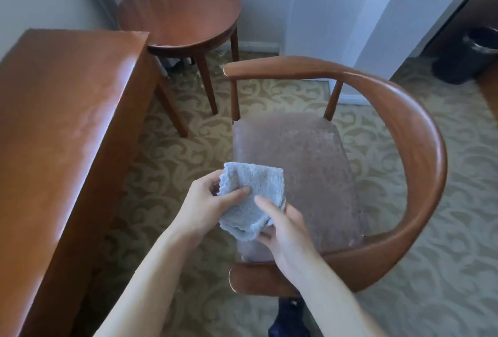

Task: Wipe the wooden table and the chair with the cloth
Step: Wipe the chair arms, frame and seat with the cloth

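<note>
Currently, hands: both are gripping the cloth above the chair's seat; the left hand is pinching its upper edge, the right hand is clasping the lower corner.
Cloth: folded, pale blue, hanging clear of every surface.
Step, judged: refolding the pad.
Doing it well: keeping the fold flat and a fresh face outward before pressing down.
Wooden table: standing just left of the chair.

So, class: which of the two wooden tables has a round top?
The small table in the far corner; the long table on the left has a straight-edged, rectangular top.
</note>
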### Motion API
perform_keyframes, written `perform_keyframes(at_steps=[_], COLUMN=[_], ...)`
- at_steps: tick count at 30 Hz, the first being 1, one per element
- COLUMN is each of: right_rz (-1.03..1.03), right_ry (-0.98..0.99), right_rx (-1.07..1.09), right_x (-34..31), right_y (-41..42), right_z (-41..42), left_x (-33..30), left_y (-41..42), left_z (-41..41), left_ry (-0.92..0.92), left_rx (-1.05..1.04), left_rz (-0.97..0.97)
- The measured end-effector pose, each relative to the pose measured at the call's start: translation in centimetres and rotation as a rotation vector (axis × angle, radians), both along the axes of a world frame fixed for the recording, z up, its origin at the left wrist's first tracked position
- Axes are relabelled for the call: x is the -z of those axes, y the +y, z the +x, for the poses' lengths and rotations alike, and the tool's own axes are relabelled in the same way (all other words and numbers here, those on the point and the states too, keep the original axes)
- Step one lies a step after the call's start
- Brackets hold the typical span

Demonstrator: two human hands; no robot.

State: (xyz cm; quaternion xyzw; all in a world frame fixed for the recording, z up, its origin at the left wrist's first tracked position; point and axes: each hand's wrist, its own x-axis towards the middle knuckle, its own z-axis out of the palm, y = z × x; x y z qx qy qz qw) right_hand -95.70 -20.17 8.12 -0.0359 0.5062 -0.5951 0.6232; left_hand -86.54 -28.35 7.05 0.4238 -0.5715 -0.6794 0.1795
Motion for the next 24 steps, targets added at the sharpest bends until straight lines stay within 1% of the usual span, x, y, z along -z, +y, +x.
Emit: perform_keyframes(at_steps=[1, 3, 6, 8, 9, 10, 11, 13, 14, 15, 16, 17, 18, 19, 21, 22, 23, 24], right_rz=[0.110, 0.228, 0.240, 0.261, 0.302, 0.342, 0.398, 0.506, 0.501, 0.448, 0.391, 0.361, 0.377, 0.434, 0.555, 0.564, 0.548, 0.527], right_ry=[0.048, 0.113, 0.108, 0.161, 0.219, 0.316, 0.454, 0.780, 0.917, 1.030, 1.139, 1.238, 1.342, 1.427, 1.516, 1.531, 1.559, 1.592], right_rx=[0.062, 0.150, 0.116, 0.120, 0.128, 0.165, 0.204, 0.351, 0.431, 0.487, 0.502, 0.472, 0.370, 0.187, -0.314, -0.473, -0.511, -0.465], right_x=[1.5, 3.6, 5.1, 6.3, 7.0, 7.8, 8.7, 10.4, 11.2, 12.2, 13.3, 14.7, 16.3, 18.3, 22.1, 24.0, 25.6, 26.7], right_y=[1.9, 2.0, -0.6, -1.4, -1.8, -2.3, -2.7, -3.6, -4.0, -4.4, -5.0, -5.9, -6.9, -8.2, -10.5, -11.2, -11.7, -12.1], right_z=[-4.4, -8.5, -12.2, -15.4, -17.0, -18.2, -19.2, -21.3, -22.4, -23.6, -24.7, -25.5, -26.0, -26.1, -24.5, -23.5, -22.7, -22.4], left_x=[0.4, 1.6, 3.7, 5.4, 6.4, 7.4, 8.6, 10.8, 11.8, 12.8, 13.9, 15.0, 16.2, 17.5, 20.1, 21.5, 22.8, 24.1], left_y=[-0.7, -2.3, -4.8, -6.3, -6.9, -7.4, -7.9, -8.7, -9.2, -9.8, -10.5, -11.2, -11.8, -12.4, -13.5, -14.1, -14.5, -14.9], left_z=[-1.8, -5.1, -9.4, -11.9, -13.1, -14.1, -15.0, -16.3, -16.7, -17.0, -17.3, -17.5, -17.7, -17.9, -18.2, -18.3, -18.2, -18.2], left_ry=[-0.009, -0.045, -0.081, -0.078, -0.081, -0.098, -0.141, -0.277, -0.339, -0.388, -0.434, -0.482, -0.531, -0.572, -0.624, -0.648, -0.687, -0.741], left_rx=[0.030, 0.051, 0.089, 0.111, 0.106, 0.091, 0.071, 0.043, 0.039, 0.038, 0.047, 0.073, 0.114, 0.162, 0.235, 0.270, 0.318, 0.370], left_rz=[-0.020, -0.056, -0.060, -0.054, -0.059, -0.076, -0.120, -0.249, -0.298, -0.336, -0.377, -0.434, -0.511, -0.597, -0.735, -0.789, -0.844, -0.892])
